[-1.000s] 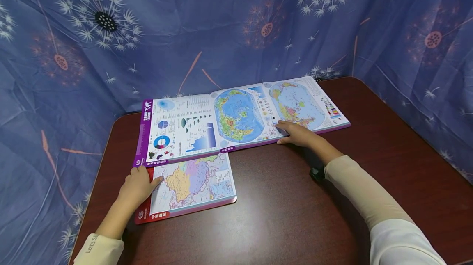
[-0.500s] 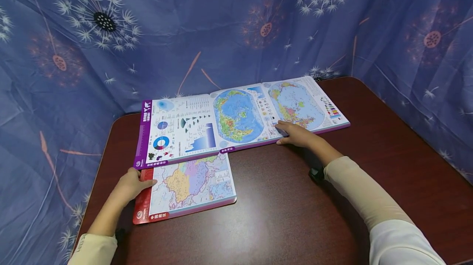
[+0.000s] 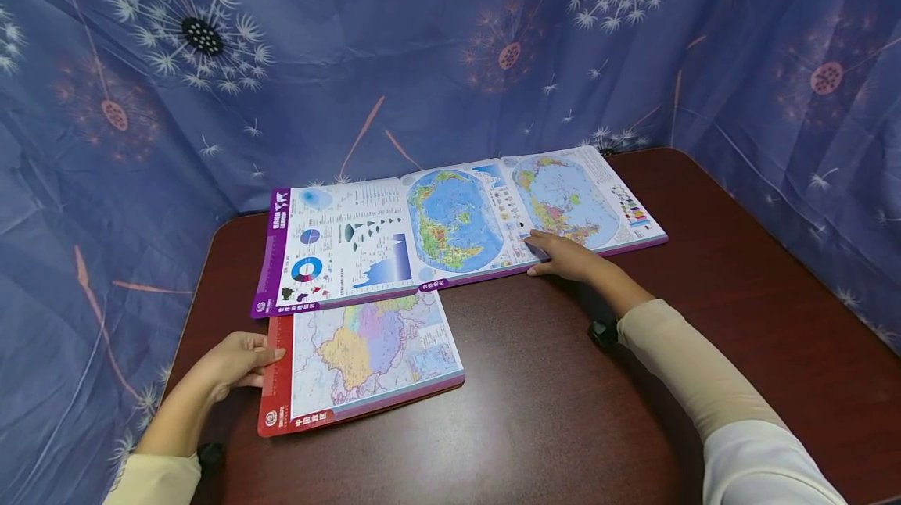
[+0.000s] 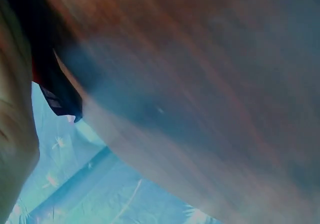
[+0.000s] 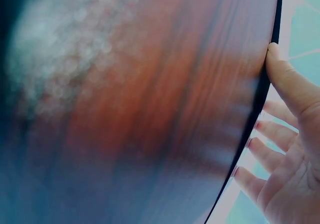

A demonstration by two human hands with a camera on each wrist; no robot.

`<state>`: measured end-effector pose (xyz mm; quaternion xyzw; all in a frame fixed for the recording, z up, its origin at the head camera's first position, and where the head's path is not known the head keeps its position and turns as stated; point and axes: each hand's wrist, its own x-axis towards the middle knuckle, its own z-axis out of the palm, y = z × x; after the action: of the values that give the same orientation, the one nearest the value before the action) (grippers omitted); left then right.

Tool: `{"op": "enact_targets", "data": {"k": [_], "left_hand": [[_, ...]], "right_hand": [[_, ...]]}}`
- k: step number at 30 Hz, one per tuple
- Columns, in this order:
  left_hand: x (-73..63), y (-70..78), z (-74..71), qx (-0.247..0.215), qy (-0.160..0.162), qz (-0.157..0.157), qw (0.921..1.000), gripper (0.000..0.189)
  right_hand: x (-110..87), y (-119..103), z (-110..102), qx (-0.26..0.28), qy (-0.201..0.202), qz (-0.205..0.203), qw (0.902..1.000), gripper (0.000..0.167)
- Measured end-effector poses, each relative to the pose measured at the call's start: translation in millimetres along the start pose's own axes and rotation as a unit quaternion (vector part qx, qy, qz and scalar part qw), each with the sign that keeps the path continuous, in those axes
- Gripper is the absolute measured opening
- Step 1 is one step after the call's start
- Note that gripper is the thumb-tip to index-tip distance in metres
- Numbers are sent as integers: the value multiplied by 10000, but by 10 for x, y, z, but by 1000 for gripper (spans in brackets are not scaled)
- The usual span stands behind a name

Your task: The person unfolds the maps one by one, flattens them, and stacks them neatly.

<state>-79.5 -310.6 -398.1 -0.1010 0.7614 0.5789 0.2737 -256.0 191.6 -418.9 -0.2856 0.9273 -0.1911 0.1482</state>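
A purple-edged fold-out map (image 3: 454,220) lies spread in a long row across the back of the table. Partly under its lower left edge is a red-edged map (image 3: 376,349), its border tilted toward the left. My left hand (image 3: 228,364) pinches that red border, thumb on top and fingers below. In the left wrist view only a side of the left hand (image 4: 15,124) shows. My right hand (image 3: 563,255) rests on the lower edge of the purple map with fingers spread; the right wrist view shows the right hand's (image 5: 290,149) fingers loosely extended.
The dark wooden table (image 3: 535,403) extends to the front and right. A blue curtain (image 3: 338,59) with dandelion prints hangs close behind the table and along both sides.
My left hand has shifted down and left, going from lying over the red border to pinching it. The red-edged map has moved slightly right and toward me. The right hand stays put.
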Motion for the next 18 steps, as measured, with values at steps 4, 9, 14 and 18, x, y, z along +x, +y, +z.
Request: {"op": "enact_targets", "data": {"k": [4,9,14,18], "left_hand": [[-82,-51,-35,-462,-660,65,9967,19],[-227,-137,-52,-962,-1384,129,9856,21],[-349,-227,2,-1589,-2109,284,9641,22],[-441,-283,45,-1994,-2563,443,9448,24]], "right_hand": [[4,11,13,20,-31,61,10000,67],[10,19,18,52,-63,104,9999,68],[13,26,16,69,-51,92,9999,67],[6,18,19,89,-50,59,9999,67]]}}
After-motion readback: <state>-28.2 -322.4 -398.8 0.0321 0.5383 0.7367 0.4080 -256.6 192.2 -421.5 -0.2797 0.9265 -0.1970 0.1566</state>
